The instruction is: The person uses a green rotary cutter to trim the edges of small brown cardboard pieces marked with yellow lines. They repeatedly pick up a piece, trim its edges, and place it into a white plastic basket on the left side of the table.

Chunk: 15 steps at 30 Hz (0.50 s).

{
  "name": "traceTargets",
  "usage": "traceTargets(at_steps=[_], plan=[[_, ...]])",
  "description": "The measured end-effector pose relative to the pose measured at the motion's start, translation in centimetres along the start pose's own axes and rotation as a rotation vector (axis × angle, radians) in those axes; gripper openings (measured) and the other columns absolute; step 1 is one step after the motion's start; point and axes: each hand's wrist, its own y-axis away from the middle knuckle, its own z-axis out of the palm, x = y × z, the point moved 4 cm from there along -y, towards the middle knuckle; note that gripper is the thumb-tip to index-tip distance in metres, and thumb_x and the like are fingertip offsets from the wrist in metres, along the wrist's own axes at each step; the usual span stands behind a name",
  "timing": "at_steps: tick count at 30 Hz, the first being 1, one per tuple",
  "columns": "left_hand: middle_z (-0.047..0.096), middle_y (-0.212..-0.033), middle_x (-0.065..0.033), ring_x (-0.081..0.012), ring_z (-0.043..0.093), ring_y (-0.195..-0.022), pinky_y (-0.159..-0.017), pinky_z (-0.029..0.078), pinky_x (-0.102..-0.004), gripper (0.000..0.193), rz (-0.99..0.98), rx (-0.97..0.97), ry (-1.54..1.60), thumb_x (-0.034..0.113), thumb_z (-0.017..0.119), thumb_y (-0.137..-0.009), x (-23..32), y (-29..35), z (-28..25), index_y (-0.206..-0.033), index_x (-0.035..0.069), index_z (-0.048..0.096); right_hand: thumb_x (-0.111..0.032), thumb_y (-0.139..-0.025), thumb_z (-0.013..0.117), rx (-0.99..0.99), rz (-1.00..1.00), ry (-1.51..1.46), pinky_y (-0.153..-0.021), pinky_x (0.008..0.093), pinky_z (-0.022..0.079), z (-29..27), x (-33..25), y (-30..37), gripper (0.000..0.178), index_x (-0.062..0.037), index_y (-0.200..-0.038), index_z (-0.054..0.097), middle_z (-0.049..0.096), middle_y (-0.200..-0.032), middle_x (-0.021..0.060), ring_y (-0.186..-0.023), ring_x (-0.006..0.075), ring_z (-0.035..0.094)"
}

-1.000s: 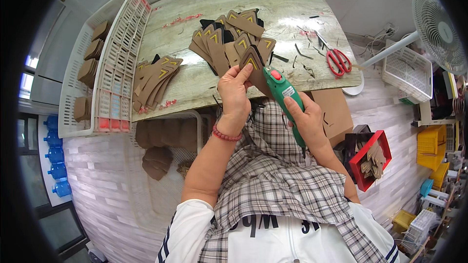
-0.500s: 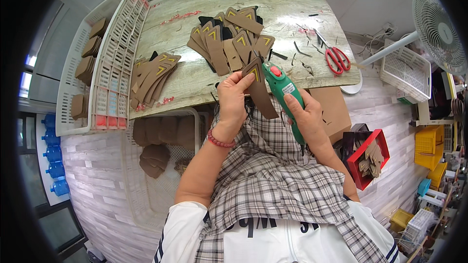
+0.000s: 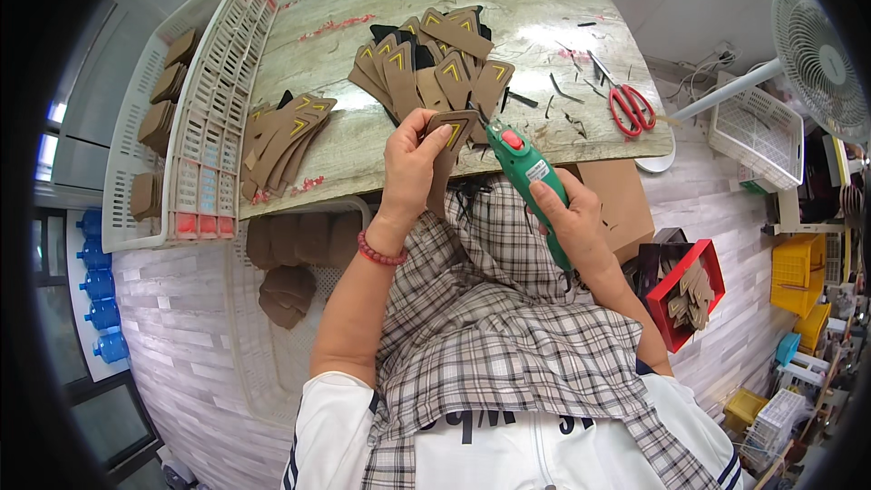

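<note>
While pinched by its chevron end, brown strap (image 3: 444, 172): located between the two hands, tail dangling past the front edge of the surface (image 3: 544, 0); narrow, flat, angled at the top, marked there with a yellow V and a darker border.
Left hand (image 3: 410, 168): fingers closed, thumb and forefinger gripping the strap's top end.
Right hand (image 3: 572, 209): fingers wrapped around a green hand tool (image 3: 535, 177), thumb along its side; red button near the front, tip just beside the strap, contact impossible to tell.
Larger pile (image 3: 399, 82): heaped beyond the strap, matching yellow Vs, black parts among them.
Smaller pile (image 3: 295, 141): fanned near the left front edge, beside a white slatted crate (image 3: 213, 154).
Room around the hands: pale wood-look grain visible between the piles and behind the larger one; dark scraps (image 3: 567, 91) and red-handled scissors (image 3: 632, 109) to the right; checked apron (image 3: 508, 345) right below the front edge.
Writing: small print on the tool's white sticker (image 3: 538, 170), too small to read; big dark letters across the white shirt (image 3: 504, 463), partly covered by the apron.
</note>
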Motion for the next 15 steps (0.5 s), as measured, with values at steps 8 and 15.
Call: traceTargets(at_steps=[8, 15], plan=[[0.064, -0.089, 0.0004, -0.0035, 0.056, -0.079, -0.071, 0.046, -0.0182, 0.008, -0.005, -0.080, -0.139, 0.007, 0.057, -0.093, 0.8, -0.7, -1.2, -0.096, 0.001, 0.062, -0.031, -0.090, 0.066, -0.048, 0.019, 0.025, -0.047, 0.0237, 0.041, -0.1, 0.0, -0.2, 0.036, 0.0011, -0.105, 0.064, 0.056, -0.065, 0.0015, -0.051, 0.0066, 0.051], [0.063, -0.080, 0.0017, -0.0023, 0.054, -0.072, -0.064, 0.045, -0.0178, 0.008, -0.063, -0.145, -0.156, 0.007, 0.064, -0.087, 1.3, -1.4, -2.3, -0.090, -0.001, 0.063, -0.031, -0.089, 0.066, -0.112, 0.066, 0.032, -0.048, 0.0243, 0.040, -0.2, 0.3, -0.2, 0.034, 0.0011, -0.102, 0.064, 0.056, -0.064, 0.0022, -0.052, 0.0062, 0.050]])
